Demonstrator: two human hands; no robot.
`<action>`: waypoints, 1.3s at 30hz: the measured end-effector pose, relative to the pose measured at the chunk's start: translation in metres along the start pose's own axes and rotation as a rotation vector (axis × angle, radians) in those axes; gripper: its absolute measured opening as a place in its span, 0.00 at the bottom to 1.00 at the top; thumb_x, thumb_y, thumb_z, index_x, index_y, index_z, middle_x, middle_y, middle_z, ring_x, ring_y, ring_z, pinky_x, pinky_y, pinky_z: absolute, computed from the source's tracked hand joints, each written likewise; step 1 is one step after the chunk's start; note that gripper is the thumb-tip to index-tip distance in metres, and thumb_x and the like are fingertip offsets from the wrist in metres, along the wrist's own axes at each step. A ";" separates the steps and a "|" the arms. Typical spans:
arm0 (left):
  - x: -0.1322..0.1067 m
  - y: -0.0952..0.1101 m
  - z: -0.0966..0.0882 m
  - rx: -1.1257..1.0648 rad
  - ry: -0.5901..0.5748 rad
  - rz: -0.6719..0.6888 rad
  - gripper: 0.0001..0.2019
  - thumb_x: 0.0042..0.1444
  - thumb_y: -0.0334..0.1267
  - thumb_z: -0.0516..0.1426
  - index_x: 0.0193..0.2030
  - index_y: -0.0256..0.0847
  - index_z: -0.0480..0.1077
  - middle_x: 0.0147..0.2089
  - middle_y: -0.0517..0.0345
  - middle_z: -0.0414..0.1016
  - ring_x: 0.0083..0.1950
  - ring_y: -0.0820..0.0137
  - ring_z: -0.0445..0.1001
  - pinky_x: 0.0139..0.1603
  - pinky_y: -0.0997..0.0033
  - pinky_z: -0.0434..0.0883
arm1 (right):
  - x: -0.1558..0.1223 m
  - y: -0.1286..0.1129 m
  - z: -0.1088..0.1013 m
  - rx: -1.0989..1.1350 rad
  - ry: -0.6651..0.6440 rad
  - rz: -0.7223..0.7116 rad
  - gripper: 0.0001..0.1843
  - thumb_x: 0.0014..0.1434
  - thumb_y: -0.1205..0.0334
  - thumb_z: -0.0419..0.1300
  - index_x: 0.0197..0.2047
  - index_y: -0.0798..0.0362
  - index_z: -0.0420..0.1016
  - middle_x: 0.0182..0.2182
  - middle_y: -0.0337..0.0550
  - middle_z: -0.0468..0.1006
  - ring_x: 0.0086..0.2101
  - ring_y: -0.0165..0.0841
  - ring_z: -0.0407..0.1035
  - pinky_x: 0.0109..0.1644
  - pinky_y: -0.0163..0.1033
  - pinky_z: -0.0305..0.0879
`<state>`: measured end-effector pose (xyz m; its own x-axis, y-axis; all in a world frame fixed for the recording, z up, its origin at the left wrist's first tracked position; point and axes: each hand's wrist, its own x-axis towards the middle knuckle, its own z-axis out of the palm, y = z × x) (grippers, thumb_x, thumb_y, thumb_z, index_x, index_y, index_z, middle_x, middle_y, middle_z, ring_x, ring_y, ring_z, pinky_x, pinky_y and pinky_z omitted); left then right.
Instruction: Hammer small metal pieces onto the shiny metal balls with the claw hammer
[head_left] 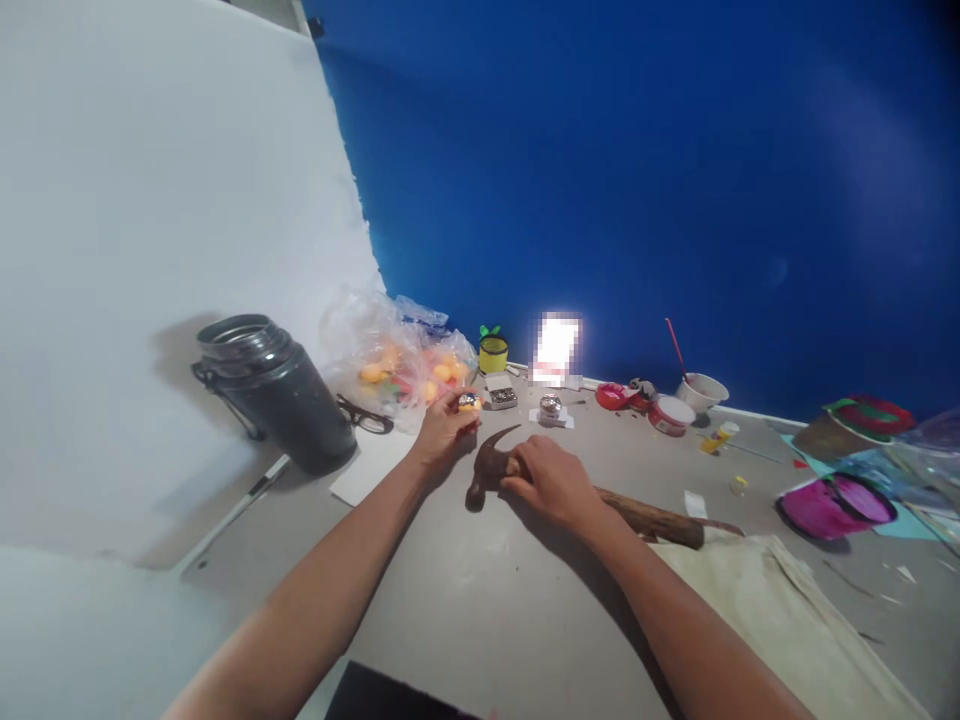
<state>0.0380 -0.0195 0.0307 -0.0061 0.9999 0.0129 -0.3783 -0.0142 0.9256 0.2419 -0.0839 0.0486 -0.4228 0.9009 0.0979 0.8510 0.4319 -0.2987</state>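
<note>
My right hand (553, 482) lies closed over the neck of a claw hammer (491, 463), just behind its dark metal head. The hammer rests on the grey floor (465, 600), and its wooden handle (660, 522) runs off to the right. My left hand (442, 428) is closed in a pinch on a small orange and silver object (469, 402), held just above the floor to the left of the hammer head.
A dark metal flask (274, 392) stands at the left by the white wall, black glasses (366, 414) beside it. A plastic bag of coloured items (397, 362), a yellow cup (493, 353), small tins, paint pots (671, 413) and a pink-painted dish (836, 505) lie about. Cloth (780, 620) lies at the right.
</note>
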 end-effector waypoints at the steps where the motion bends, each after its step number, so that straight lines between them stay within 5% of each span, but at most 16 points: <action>1: 0.001 -0.002 -0.002 0.012 -0.010 -0.013 0.24 0.38 0.28 0.65 0.47 0.37 0.74 0.33 0.62 0.75 0.25 0.79 0.66 0.28 0.76 0.63 | 0.000 0.001 0.000 -0.052 0.109 -0.007 0.10 0.65 0.54 0.65 0.43 0.51 0.75 0.42 0.46 0.76 0.43 0.38 0.68 0.36 0.37 0.54; 7: -0.003 -0.014 -0.003 0.120 -0.139 -0.095 0.27 0.39 0.26 0.61 0.51 0.34 0.76 0.26 0.63 0.71 0.23 0.78 0.63 0.25 0.76 0.59 | 0.001 0.015 0.011 -0.292 0.742 -0.033 0.16 0.71 0.50 0.57 0.38 0.54 0.74 0.32 0.48 0.76 0.35 0.38 0.68 0.38 0.40 0.58; 12: -0.011 -0.013 0.000 0.163 -0.328 -0.189 0.24 0.43 0.29 0.65 0.51 0.30 0.77 0.24 0.61 0.70 0.23 0.76 0.65 0.25 0.73 0.62 | 0.002 0.019 0.014 -0.345 0.826 -0.095 0.19 0.73 0.50 0.55 0.35 0.54 0.75 0.25 0.42 0.75 0.29 0.35 0.67 0.37 0.40 0.56; 16: -0.012 -0.012 0.000 0.143 -0.309 -0.206 0.23 0.43 0.31 0.68 0.49 0.30 0.77 0.25 0.60 0.70 0.23 0.75 0.66 0.25 0.72 0.65 | 0.002 0.018 0.008 -0.330 0.882 -0.085 0.18 0.74 0.51 0.56 0.39 0.54 0.77 0.26 0.42 0.77 0.30 0.35 0.68 0.38 0.40 0.55; 23: -0.014 -0.011 0.003 0.141 -0.327 -0.214 0.23 0.45 0.29 0.66 0.51 0.32 0.78 0.24 0.61 0.71 0.22 0.76 0.66 0.26 0.73 0.65 | 0.001 0.018 0.006 -0.349 0.793 -0.115 0.15 0.74 0.54 0.55 0.42 0.54 0.79 0.29 0.44 0.78 0.31 0.34 0.69 0.38 0.39 0.56; 30: -0.017 -0.015 0.005 0.105 -0.339 -0.201 0.16 0.43 0.30 0.67 0.42 0.32 0.77 0.25 0.60 0.72 0.22 0.76 0.68 0.24 0.76 0.65 | 0.001 0.015 0.006 -0.324 0.761 -0.148 0.10 0.72 0.59 0.57 0.45 0.53 0.79 0.30 0.44 0.77 0.34 0.36 0.68 0.38 0.39 0.57; 35: -0.017 -0.023 0.005 0.085 -0.174 -0.233 0.25 0.38 0.29 0.67 0.48 0.33 0.73 0.25 0.59 0.74 0.21 0.73 0.72 0.23 0.72 0.70 | -0.002 0.025 0.002 -0.297 0.668 -0.061 0.12 0.70 0.55 0.57 0.43 0.53 0.78 0.40 0.53 0.80 0.43 0.43 0.70 0.38 0.41 0.59; 39: -0.010 -0.026 0.002 0.126 0.014 -0.148 0.24 0.39 0.30 0.66 0.47 0.33 0.70 0.24 0.61 0.73 0.20 0.72 0.71 0.22 0.72 0.70 | 0.003 0.039 0.008 -0.147 0.455 0.071 0.19 0.66 0.50 0.59 0.54 0.52 0.76 0.37 0.50 0.81 0.39 0.44 0.74 0.34 0.41 0.58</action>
<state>0.0494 -0.0294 0.0073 0.0277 0.9909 -0.1314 -0.2571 0.1341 0.9570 0.2715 -0.0650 0.0294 -0.2104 0.8416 0.4975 0.9219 0.3402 -0.1856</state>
